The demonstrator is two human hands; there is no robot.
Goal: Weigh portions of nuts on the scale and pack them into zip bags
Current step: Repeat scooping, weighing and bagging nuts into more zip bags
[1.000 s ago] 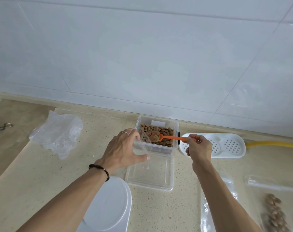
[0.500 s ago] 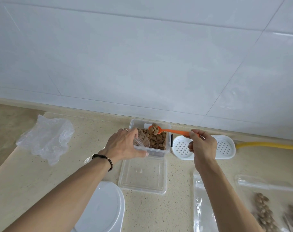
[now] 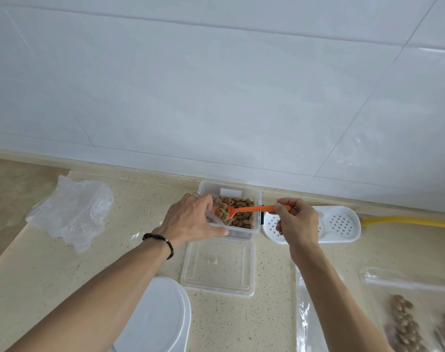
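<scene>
Since half second ago, orange spoon (image 3: 241, 210) swung left, loaded bowl now over mouth of small clear bag (image 3: 217, 221) at tub's left side. Right hand (image 3: 296, 221) pinches handle end. Left hand (image 3: 190, 219) curled round bag, holding it open inside clear tub (image 3: 257, 194) of nuts (image 3: 241, 215). Judgement: tip spoon slowly, bowl low in bag mouth; keep mouth wide and over tub so strays fall back. White scale (image 3: 155, 316) near, bare.

A home kitchen: a speckled beige stone bench (image 3: 272, 313) runs along a white tiled wall (image 3: 216, 85), with a white perforated sink caddy (image 3: 340, 224) beside a yellow hose (image 3: 407, 221).
</scene>
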